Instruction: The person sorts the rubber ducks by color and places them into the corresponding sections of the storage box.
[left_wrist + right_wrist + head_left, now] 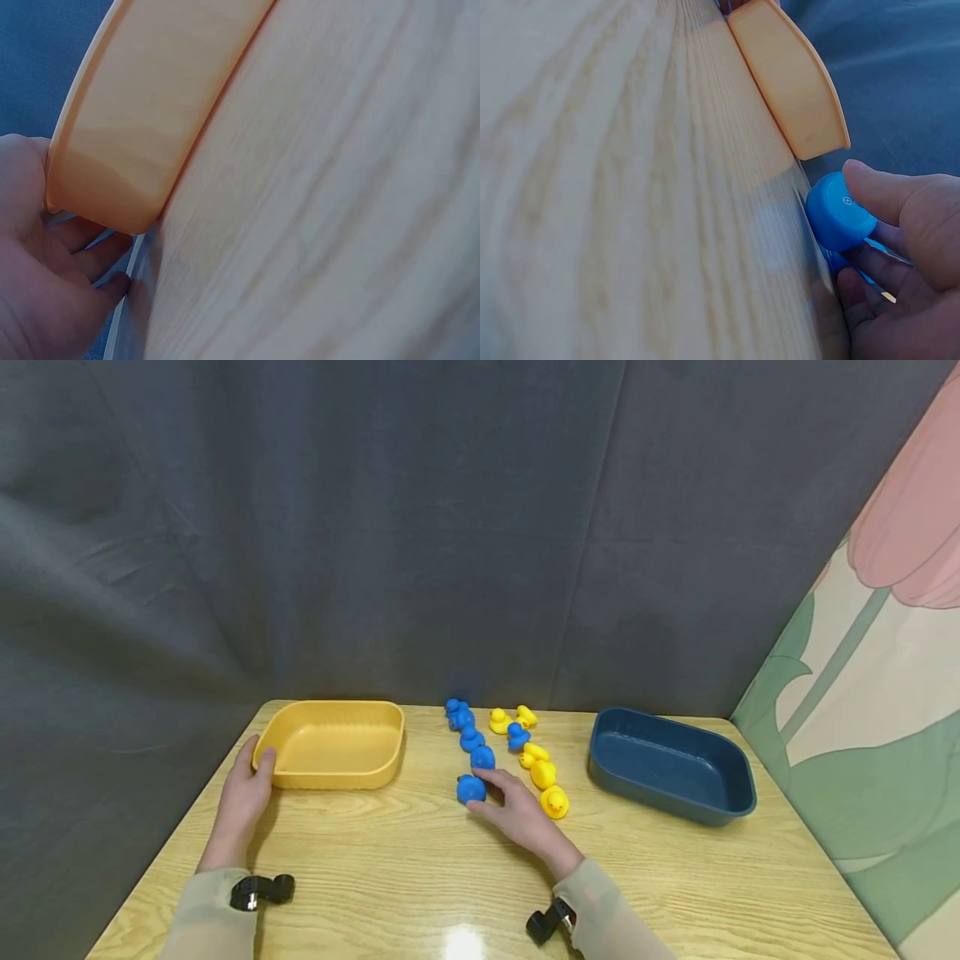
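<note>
My left hand (249,781) grips the left end of a yellow tray (322,779), thumb at the rim and fingers around the outer wall. The left wrist view shows those fingers reaching under the tray's corner (112,180). My right hand (519,814) has its thumb and fingers around a blue rubber duck (470,789), the nearest of a row of blue ducks (472,738). In the right wrist view the duck's flat base (840,212) faces the camera, with the thumb over its edge. Whether it touches the table is hard to tell.
Right of the blue row are several yellow ducks (543,774), with one blue duck (517,737) among them. A dark blue tray (675,803) stands on the wooden table (390,877) at the right. A grey curtain (420,543) hangs behind the table.
</note>
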`<state>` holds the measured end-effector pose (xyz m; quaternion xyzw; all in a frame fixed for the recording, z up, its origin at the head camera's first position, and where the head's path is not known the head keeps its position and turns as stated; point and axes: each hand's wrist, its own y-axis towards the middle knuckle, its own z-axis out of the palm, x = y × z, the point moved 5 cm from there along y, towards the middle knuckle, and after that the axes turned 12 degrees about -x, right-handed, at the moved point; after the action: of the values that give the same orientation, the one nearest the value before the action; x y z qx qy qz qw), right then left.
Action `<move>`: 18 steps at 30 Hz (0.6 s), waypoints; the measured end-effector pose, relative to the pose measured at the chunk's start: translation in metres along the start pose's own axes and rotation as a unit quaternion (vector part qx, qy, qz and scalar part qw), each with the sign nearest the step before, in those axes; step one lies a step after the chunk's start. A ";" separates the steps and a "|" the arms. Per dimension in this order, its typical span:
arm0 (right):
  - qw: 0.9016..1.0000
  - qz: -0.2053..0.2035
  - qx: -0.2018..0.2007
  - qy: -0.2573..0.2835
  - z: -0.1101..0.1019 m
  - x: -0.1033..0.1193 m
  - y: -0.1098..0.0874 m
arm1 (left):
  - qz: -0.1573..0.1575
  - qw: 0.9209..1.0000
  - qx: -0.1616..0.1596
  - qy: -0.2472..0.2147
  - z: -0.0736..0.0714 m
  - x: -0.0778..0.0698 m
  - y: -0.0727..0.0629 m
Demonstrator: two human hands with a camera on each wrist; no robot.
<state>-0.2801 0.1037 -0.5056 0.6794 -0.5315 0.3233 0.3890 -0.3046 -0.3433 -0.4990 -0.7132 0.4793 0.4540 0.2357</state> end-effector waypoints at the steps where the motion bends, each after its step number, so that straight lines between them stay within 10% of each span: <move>1: 1.000 0.000 -0.001 -0.001 0.000 0.000 0.000 | -0.001 1.000 0.001 -0.001 0.000 0.000 0.000; 18: 0.999 -0.021 -0.022 -0.034 0.001 0.001 0.003 | 0.021 0.998 0.066 0.000 0.016 -0.011 -0.006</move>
<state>-0.2828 0.1019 -0.5041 0.6924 -0.5367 0.2799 0.3928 -0.3073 -0.3230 -0.4977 -0.6855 0.5235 0.4261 0.2729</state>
